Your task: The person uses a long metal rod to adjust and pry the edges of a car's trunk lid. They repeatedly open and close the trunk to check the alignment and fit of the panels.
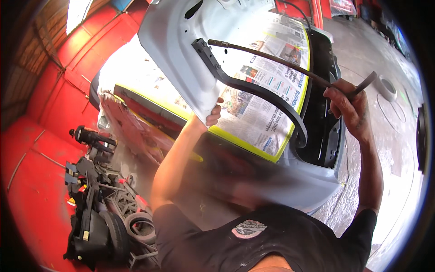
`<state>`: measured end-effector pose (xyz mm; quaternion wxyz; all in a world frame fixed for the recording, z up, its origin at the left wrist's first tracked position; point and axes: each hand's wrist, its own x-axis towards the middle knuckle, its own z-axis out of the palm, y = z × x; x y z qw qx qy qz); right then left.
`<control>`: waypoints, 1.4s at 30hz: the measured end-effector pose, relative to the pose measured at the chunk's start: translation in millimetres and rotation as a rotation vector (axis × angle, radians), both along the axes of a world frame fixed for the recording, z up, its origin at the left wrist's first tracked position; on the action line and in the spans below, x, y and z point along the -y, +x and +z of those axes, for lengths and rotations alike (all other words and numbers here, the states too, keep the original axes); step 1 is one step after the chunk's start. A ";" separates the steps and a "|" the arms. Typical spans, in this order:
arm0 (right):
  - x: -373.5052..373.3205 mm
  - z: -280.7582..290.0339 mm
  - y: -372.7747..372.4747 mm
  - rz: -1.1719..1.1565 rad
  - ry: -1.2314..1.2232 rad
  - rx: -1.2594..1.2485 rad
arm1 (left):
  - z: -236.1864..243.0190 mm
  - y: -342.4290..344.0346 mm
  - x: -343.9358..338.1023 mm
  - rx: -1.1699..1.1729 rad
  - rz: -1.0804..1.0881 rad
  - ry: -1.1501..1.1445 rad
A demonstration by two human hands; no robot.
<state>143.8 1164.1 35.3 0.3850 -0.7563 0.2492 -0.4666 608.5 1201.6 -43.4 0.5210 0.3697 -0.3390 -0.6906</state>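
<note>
My left hand (213, 113) is closed on the lower edge of a pale grey metal panel (167, 59), a raised lid with holes in it. A black curved hinge arm (258, 93) is fixed to the panel and curves down into the dark opening of the car body (299, 181). My right hand (346, 104) grips a long dark metal bar (276, 59) near its bent end; the far end reaches beside the hinge arm's top. Behind and below them, newspaper (272, 122) masks the car's window, edged with yellow tape (244, 145).
At lower left lies a pile of dark car parts, tyres and metal stands (104, 204). Red walls (50, 154) stand on the left. To the right, on the pale concrete floor (362, 45), are a white roll (386, 88) and a thin cable loop (392, 113).
</note>
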 end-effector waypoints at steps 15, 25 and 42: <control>9.7 6.9 0.3 -0.033 0.033 0.015 | -1.7 2.0 -0.7 0.001 0.027 -0.020; 9.1 11.5 0.8 -0.039 0.070 -0.005 | 1.8 -2.2 -1.4 0.031 0.043 -0.004; 30.2 63.7 -12.8 0.105 0.217 0.125 | -2.5 0.0 0.8 -0.023 0.034 0.012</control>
